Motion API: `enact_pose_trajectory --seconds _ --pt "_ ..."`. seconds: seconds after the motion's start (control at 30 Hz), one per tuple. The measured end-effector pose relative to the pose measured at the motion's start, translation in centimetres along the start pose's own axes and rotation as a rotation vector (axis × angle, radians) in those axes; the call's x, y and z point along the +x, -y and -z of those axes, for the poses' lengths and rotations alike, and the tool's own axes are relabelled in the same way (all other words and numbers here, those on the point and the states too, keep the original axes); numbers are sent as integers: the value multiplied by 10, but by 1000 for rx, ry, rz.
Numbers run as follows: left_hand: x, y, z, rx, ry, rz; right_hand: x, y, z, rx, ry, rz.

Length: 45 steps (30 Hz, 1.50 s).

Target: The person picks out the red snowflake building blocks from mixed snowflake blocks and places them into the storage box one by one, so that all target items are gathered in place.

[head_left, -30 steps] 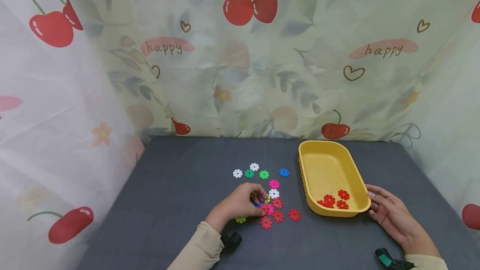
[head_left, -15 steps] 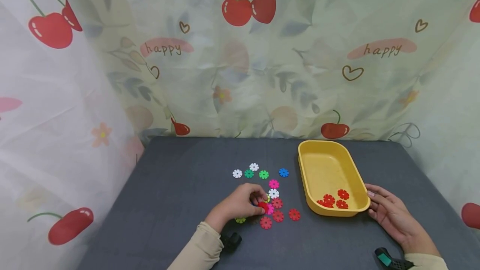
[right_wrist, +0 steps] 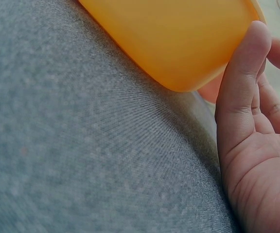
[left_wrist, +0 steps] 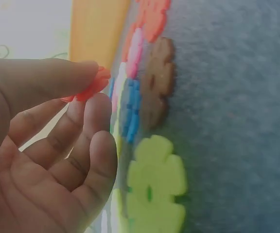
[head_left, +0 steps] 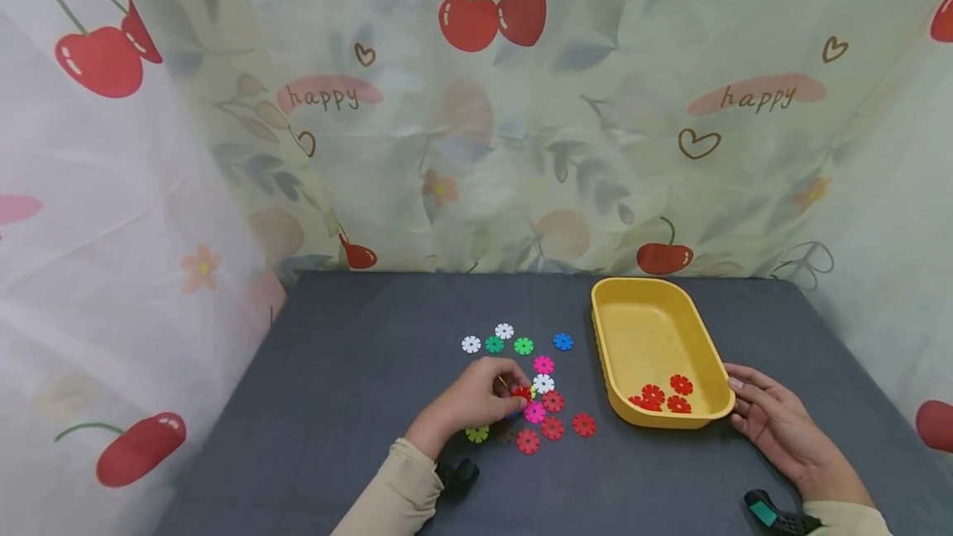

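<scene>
My left hand [head_left: 476,395] pinches a red interlocking disc [left_wrist: 94,87] between thumb and fingers, raised a little over the scattered discs. In the left wrist view, a lime-green disc [left_wrist: 157,184], a brown disc [left_wrist: 158,80] and a blue disc [left_wrist: 131,109] lie just beyond the fingers. A pink disc [head_left: 534,412] and several red discs, one of them at the right [head_left: 584,424], lie beside this hand on the cloth. My right hand [head_left: 778,428] rests its fairly straight fingers and thumb against the near right corner of the yellow tray [head_left: 648,329], which has several red discs [head_left: 653,395] inside.
A dark grey cloth [head_left: 357,354] covers the table. Farther back lie white discs, one at the left [head_left: 471,344], two green discs, one lighter [head_left: 524,346], and a blue disc [head_left: 562,342]. A printed curtain [head_left: 476,147] hangs behind the table.
My left hand has taken up a red disc from the pile and lifted it slightly, uncovering more of the pink disc. My right hand stays at the tray.
</scene>
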<state>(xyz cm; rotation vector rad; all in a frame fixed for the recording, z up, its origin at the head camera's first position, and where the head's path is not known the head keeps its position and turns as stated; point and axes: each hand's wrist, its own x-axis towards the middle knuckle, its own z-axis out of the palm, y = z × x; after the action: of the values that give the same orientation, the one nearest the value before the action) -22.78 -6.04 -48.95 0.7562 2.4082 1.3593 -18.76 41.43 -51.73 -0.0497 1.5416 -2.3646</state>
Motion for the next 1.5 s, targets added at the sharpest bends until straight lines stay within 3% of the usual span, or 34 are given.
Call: enact_pose_trajectory --seconds 0.3,0.5,0.77,1.0,1.5 --pt "6 -6 -1 -53 -24 -8 -1 -2 -1 -14 -23 -7" --pt "16 -16 -6 -75 -48 -26 -2 -3 0 -30 -33 -2" --pt "29 -27 -18 -177 -57 -59 -1 -4 2 -33 -32 -3" --pt "42 -38 -28 -267 -37 -70 -1 -3 1 -31 -31 -4" --pt "68 -58 -53 -341 -7 -87 1 1 1 -14 -1 -4"
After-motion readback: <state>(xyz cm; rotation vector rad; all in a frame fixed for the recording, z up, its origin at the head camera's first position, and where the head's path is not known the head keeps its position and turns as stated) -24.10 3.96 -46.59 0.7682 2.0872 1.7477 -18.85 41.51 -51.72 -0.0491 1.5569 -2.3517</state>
